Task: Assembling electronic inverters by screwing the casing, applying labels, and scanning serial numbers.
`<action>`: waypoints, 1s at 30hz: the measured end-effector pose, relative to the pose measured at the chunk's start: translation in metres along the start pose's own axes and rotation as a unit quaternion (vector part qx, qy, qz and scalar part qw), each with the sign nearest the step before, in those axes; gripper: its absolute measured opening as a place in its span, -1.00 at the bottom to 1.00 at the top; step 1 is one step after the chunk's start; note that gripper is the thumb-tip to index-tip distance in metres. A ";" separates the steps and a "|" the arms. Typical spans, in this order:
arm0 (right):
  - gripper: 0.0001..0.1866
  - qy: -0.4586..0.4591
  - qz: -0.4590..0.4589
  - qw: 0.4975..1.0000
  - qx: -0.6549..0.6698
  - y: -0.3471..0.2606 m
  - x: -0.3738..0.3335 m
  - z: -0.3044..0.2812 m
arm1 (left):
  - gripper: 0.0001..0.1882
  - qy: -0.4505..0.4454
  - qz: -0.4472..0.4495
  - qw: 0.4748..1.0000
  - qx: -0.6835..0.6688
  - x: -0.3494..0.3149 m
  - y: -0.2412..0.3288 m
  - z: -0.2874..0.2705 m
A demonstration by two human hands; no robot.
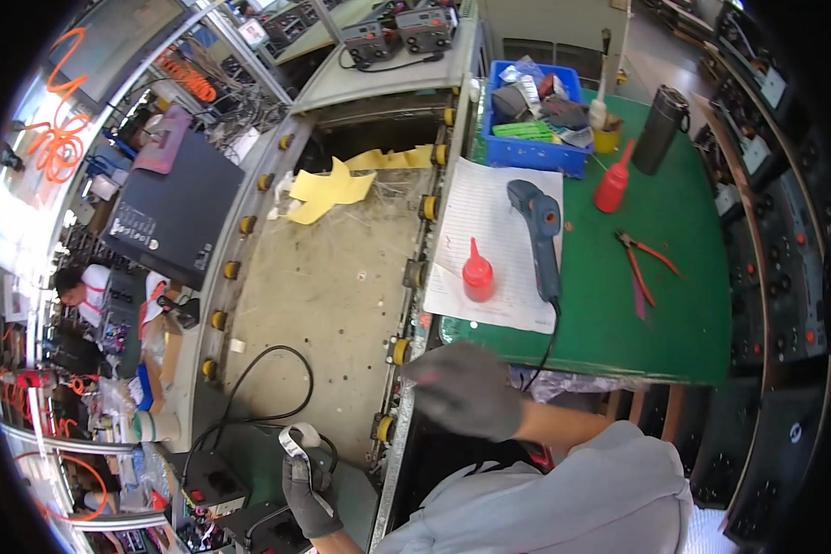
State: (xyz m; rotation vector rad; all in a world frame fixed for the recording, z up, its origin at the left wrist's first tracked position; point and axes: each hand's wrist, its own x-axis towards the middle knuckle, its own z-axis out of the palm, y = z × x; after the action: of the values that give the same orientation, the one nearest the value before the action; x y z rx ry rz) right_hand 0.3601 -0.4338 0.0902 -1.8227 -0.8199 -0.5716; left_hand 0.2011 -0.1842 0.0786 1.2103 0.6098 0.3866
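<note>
My left hand (307,503), in a grey glove, pinches a curled white printed strip (292,441) at the bottom of the head view. Beneath and beside it lie black boxy units (214,482), and a black cable (310,379) loops onto the conveyor bed. My right hand (466,391), also gloved in grey, is over the conveyor's right rail at the green table's near left corner. Motion blurs its fingers, and a small reddish spot shows near them. On a paper sheet (452,217) beyond it are a red squeeze bottle (477,273) and a corded blue-grey handheld tool (539,235).
Red-handled cutting pliers (639,263), another red bottle (612,187) and a dark flask (661,131) stand or lie on the green table (656,342). A blue bin (537,157) holds assorted packets. Yellow paper (331,191) lies on the roller-edged conveyor. A co-worker (88,291) is at far left.
</note>
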 end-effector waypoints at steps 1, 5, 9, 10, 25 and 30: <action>-0.77 0.037 0.032 0.999 -0.016 0.020 -0.017 -0.021 | -0.73 0.022 -0.002 1.000 -0.010 0.005 -0.010 0.001; -0.75 0.178 0.209 0.938 -0.211 0.082 -0.051 -0.110 | -0.76 -0.009 -0.051 0.997 -0.060 0.004 -0.029 0.006; -0.84 0.177 0.257 0.800 -0.512 0.132 -0.070 -0.203 | -0.71 -0.068 -0.076 0.987 -0.127 0.013 -0.047 -0.008; -0.83 0.184 0.290 0.786 -0.513 0.134 -0.065 -0.202 | -0.72 -0.077 -0.072 0.980 -0.166 0.010 -0.044 -0.011; -0.76 -0.106 0.080 0.966 0.223 -0.012 0.109 0.171 | -0.75 0.064 -0.056 0.988 -0.129 0.054 -0.084 -0.018; -0.26 -0.310 0.082 0.931 0.175 0.016 0.212 0.382 | -0.74 0.040 -0.020 0.999 -0.018 0.054 -0.092 -0.009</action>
State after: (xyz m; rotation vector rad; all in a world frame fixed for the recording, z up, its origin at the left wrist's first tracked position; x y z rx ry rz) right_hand 0.5163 -0.0260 0.0867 -1.7197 -1.0868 0.2764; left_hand 0.2341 -0.1753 -0.0227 1.1513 0.6913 0.4124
